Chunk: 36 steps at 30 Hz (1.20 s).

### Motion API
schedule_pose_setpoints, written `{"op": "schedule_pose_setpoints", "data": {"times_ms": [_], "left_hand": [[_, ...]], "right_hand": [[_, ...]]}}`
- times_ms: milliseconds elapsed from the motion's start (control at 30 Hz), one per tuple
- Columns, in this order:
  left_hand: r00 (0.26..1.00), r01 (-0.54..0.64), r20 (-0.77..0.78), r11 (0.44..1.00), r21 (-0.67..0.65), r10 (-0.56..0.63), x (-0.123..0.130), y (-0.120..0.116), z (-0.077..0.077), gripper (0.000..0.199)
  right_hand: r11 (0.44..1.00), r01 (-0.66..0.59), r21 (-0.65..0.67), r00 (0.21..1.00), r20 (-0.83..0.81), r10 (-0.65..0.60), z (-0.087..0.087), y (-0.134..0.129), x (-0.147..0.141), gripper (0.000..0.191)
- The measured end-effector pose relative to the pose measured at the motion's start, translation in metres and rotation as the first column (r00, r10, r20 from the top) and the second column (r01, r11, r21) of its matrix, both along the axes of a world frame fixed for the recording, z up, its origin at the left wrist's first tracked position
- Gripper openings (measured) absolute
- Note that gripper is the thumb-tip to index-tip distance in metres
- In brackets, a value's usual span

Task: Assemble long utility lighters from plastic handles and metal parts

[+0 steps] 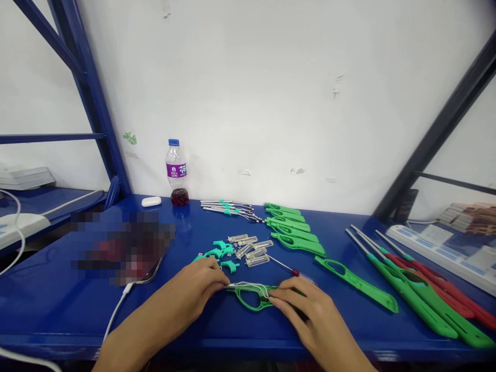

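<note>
A green lighter shell (248,305) with an oval opening lies at the table's front, between my hands. My left hand (201,284) pinches a metal tube (232,285) at the shell's left end. White wires (253,284) loop from the tube across the shell to the right. My right hand (304,310) has its fingers closed on the wire ends and a small dark part over the shell's right side. Just behind are teal triggers (220,250), clear fuel tanks (258,253) and a screwdriver (282,263).
Behind lie metal tubes with wires (228,207) and green shells (292,227). A single shell half (360,284) and finished-looking green and red lighters (426,289) lie right, near a power strip (445,253). A bottle (178,175), white case (151,201) and charging cable (116,310) are left.
</note>
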<state>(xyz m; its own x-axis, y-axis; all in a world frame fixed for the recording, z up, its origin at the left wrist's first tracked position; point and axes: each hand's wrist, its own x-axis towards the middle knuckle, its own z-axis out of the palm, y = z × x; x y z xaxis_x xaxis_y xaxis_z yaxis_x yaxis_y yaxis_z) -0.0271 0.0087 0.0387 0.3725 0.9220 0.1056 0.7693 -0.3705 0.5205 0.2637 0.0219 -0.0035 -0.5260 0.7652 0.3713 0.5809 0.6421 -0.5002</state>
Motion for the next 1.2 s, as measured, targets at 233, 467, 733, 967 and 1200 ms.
{"op": "schedule_pose_setpoints", "data": {"times_ms": [233, 467, 733, 967, 1200], "left_hand": [[1.0, -0.006, -0.03, 1.0, -0.014, 0.006, 0.0, 0.009, -0.008, 0.025], [0.998, -0.043, -0.053, 0.999, -0.015, 0.043, 0.005, -0.003, 0.002, 0.028], [0.989, -0.065, -0.13, 0.998, -0.016, 0.062, 0.011, 0.003, 0.003, 0.024], [0.99, -0.105, -0.09, 0.994, 0.016, 0.106, 0.013, 0.001, 0.003, 0.017], [0.995, -0.096, -0.035, 0.995, 0.019, 0.096, 0.014, 0.006, 0.0, 0.021]], "right_hand": [[0.999, 0.002, 0.032, 1.0, 0.006, -0.002, -0.002, 0.001, 0.0, 0.024], [0.998, -0.011, 0.06, 1.0, 0.011, 0.01, -0.001, 0.0, -0.001, 0.023], [0.996, -0.001, 0.092, 1.0, 0.0, 0.001, 0.001, 0.0, 0.0, 0.033], [0.996, -0.002, 0.089, 1.0, 0.006, 0.001, 0.002, 0.0, 0.0, 0.03], [0.998, 0.008, 0.067, 1.0, -0.006, -0.007, 0.003, 0.0, -0.001, 0.025]]}}
